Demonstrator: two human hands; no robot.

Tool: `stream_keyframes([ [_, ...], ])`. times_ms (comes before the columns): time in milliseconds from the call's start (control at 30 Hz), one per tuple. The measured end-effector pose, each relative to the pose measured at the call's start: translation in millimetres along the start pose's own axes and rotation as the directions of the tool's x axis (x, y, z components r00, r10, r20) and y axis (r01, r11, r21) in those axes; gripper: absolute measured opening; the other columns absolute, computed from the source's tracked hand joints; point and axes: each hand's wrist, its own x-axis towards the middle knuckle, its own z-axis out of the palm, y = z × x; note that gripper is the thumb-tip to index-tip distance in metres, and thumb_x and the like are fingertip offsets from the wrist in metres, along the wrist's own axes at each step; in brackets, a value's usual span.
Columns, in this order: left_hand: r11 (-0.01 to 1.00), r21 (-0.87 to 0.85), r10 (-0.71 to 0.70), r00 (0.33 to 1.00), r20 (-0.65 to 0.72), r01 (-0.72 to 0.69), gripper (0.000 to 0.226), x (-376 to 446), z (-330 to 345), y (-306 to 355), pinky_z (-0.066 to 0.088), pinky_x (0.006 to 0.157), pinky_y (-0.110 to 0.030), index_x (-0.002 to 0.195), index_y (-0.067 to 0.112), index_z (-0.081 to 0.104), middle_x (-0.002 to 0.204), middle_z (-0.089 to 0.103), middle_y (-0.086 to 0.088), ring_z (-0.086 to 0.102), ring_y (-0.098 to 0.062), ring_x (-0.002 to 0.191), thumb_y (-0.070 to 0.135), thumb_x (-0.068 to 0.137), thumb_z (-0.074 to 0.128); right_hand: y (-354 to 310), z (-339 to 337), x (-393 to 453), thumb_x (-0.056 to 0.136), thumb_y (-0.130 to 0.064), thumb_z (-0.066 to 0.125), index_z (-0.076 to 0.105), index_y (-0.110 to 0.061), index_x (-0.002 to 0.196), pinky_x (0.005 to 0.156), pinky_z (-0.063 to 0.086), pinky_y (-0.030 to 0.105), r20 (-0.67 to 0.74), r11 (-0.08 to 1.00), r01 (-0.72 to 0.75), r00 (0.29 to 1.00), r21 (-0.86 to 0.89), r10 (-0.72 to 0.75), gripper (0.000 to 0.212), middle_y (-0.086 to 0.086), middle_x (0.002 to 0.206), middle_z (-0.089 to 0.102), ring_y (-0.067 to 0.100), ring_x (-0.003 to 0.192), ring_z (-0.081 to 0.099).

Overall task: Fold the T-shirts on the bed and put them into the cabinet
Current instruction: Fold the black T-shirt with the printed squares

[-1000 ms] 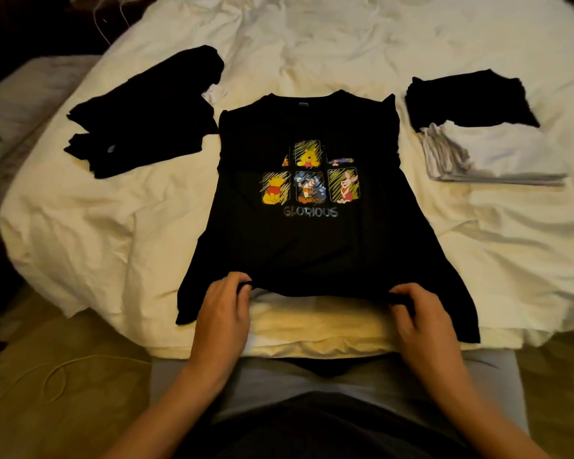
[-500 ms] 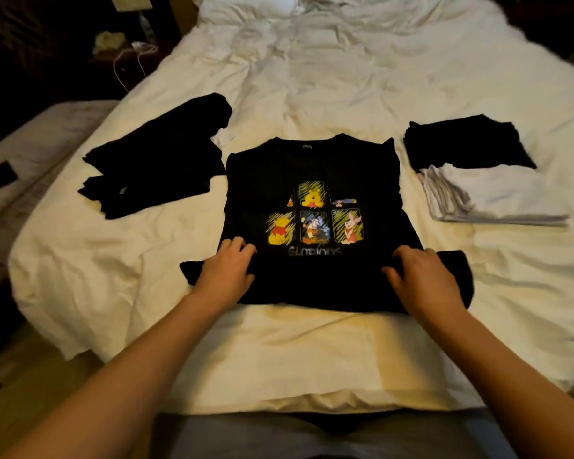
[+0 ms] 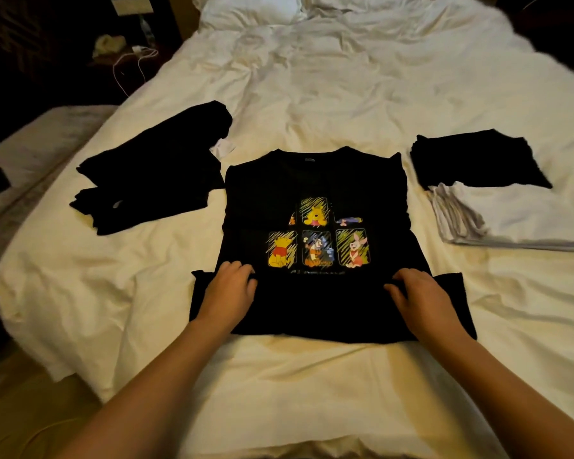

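A black T-shirt with cartoon bear panels lies face up in the middle of the white bed, collar away from me. Its lower part is folded up over the lettering under the print. My left hand grips the folded hem at the left, fingers curled on the cloth. At the right end of the same hem, my right hand holds it the same way. Both sleeves look tucked in.
A loose heap of black garments lies left of the shirt. To the right sits a folded black shirt on folded white shirts. A pillow is at the bed's head. A dark nightstand with a white cable stands far left.
Both hands carried the shirt's hem from the near bed edge up over the lower body, covering the lettering. My view has tilted up toward the bed's head.
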Motion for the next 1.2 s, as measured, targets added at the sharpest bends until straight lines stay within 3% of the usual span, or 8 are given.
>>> stream_keyframes([
  [133, 0.998, -0.046, 0.045, 0.998, -0.042, -0.047, 0.013, 20, -11, -9, 0.038, 0.071, -0.033, 0.097, 0.01, 0.06, 0.093, 0.054, 0.0, 0.048, -0.021, 0.095, 0.018, 0.1, 0.05, 0, -8, 19, 0.097, -0.027, 0.059, 0.055, -0.017, 0.089, 0.062, 0.036, 0.034, -0.034, 0.999, 0.015, 0.999, 0.033, -0.014, 0.014, 0.001, 0.082, 0.056, 0.021, 0.075, 0.051],
  [267, 0.997, -0.066, 0.041, 0.998, -0.042, -0.043, 0.018, 48, -22, -10, 0.035, 0.067, -0.036, 0.083, 0.013, 0.051, 0.081, 0.052, 0.0, 0.047, -0.02, 0.085, 0.019, 0.1, 0.05, -5, -16, 49, 0.096, -0.026, 0.06, 0.057, -0.014, 0.09, 0.059, 0.038, 0.036, -0.06, 0.999, 0.029, 0.998, 0.038, -0.027, 0.015, 0.004, 0.082, 0.056, 0.022, 0.072, 0.053],
  [433, 0.997, -0.053, 0.063, 0.998, -0.027, -0.064, 0.022, 95, -23, -15, 0.034, 0.067, -0.035, 0.082, 0.015, 0.053, 0.077, 0.056, -0.001, 0.051, -0.022, 0.083, 0.025, 0.101, 0.051, -15, -19, 90, 0.098, -0.026, 0.059, 0.056, -0.014, 0.09, 0.059, 0.038, 0.033, -0.08, 0.997, 0.078, 0.994, -0.002, -0.078, 0.015, 0.003, 0.081, 0.053, 0.019, 0.07, 0.049],
  [567, 0.997, -0.03, 0.076, 0.997, -0.023, -0.077, 0.031, 133, -23, -19, 0.031, 0.065, -0.034, 0.078, 0.015, 0.053, 0.074, 0.055, 0.0, 0.052, -0.022, 0.078, 0.034, 0.102, 0.05, -20, -21, 132, 0.1, -0.031, 0.054, 0.055, -0.016, 0.092, 0.062, 0.044, 0.035, -0.045, 0.998, 0.035, 0.998, -0.053, -0.037, 0.018, 0.004, 0.085, 0.054, 0.02, 0.076, 0.051],
  [833, 0.996, 0.07, 0.068, 0.993, -0.099, -0.062, 0.032, 206, -23, -15, 0.04, 0.065, -0.036, 0.08, 0.014, 0.057, 0.075, 0.057, -0.001, 0.054, -0.021, 0.079, 0.036, 0.102, 0.052, -12, -10, 214, 0.1, -0.035, 0.053, 0.051, -0.019, 0.087, 0.053, 0.032, 0.03, -0.092, 0.981, -0.009, 0.996, -0.193, -0.009, 0.021, -0.001, 0.081, 0.053, 0.017, 0.077, 0.048],
  [933, 0.993, 0.117, 0.042, 0.994, -0.103, -0.03, 0.033, 235, -19, -10, 0.046, 0.071, -0.039, 0.083, 0.012, 0.059, 0.079, 0.06, -0.004, 0.055, -0.024, 0.082, 0.037, 0.102, 0.051, -11, -3, 236, 0.1, -0.034, 0.053, 0.052, -0.017, 0.087, 0.058, 0.036, 0.031, -0.122, 0.982, -0.023, 0.993, -0.19, -0.001, 0.021, 0.0, 0.081, 0.053, 0.017, 0.08, 0.048],
  [1100, 0.975, 0.221, 0.039, 0.994, -0.102, -0.015, 0.033, 275, -4, -14, 0.037, 0.07, -0.036, 0.081, 0.016, 0.051, 0.084, 0.063, -0.007, 0.057, -0.026, 0.088, 0.04, 0.104, 0.047, -7, 10, 273, 0.1, -0.032, 0.052, 0.054, -0.014, 0.091, 0.066, 0.04, 0.032, -0.152, 0.981, -0.001, 0.988, -0.193, -0.028, 0.02, 0.0, 0.085, 0.052, 0.021, 0.089, 0.052],
  [1200, 0.968, 0.25, 0.046, 0.993, -0.106, -0.018, 0.033, 300, 1, -19, 0.04, 0.074, -0.038, 0.086, 0.012, 0.058, 0.086, 0.065, -0.01, 0.058, -0.029, 0.089, 0.038, 0.104, 0.048, -2, 18, 298, 0.101, -0.032, 0.05, 0.052, -0.013, 0.091, 0.069, 0.043, 0.034, -0.12, 0.97, 0.018, 0.992, -0.244, -0.048, 0.022, 0.003, 0.087, 0.054, 0.024, 0.093, 0.053],
])
